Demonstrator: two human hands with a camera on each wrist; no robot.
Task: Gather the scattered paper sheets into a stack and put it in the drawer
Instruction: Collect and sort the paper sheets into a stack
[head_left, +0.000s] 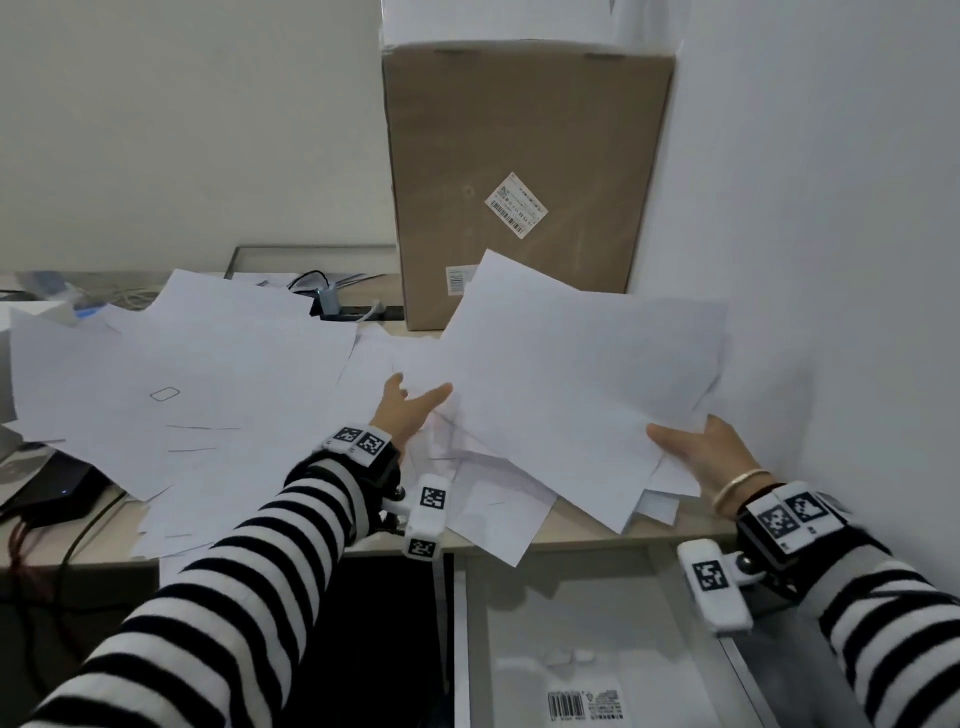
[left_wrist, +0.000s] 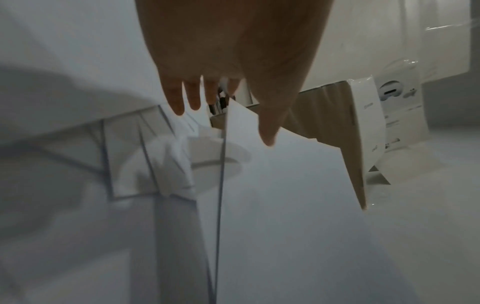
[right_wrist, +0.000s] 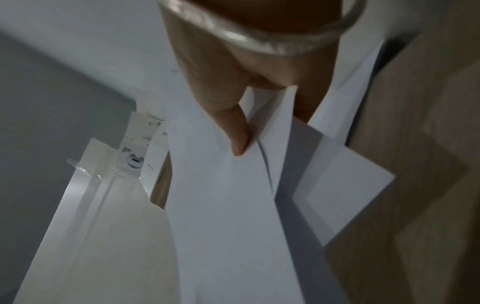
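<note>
Open drawer (head_left: 597, 623) nearest, below desk edge (head_left: 597, 540), w/ barcode label inside. R hand (head_left: 698, 457) pinching loose stack of sheets (head_left: 571, 374), thumb on top, raised off desk. L hand (head_left: 402, 410) fingers straight, over scattered sheets (head_left: 182, 374) spread across desk, left. Cardboard box (head_left: 524, 171) upright at back, vs wall.

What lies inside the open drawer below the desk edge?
The open grey drawer holds a clear plastic-wrapped pack with a barcode label and small white bits. Its rear is hidden beneath the desk; the striped sleeve covers its right side.
</note>
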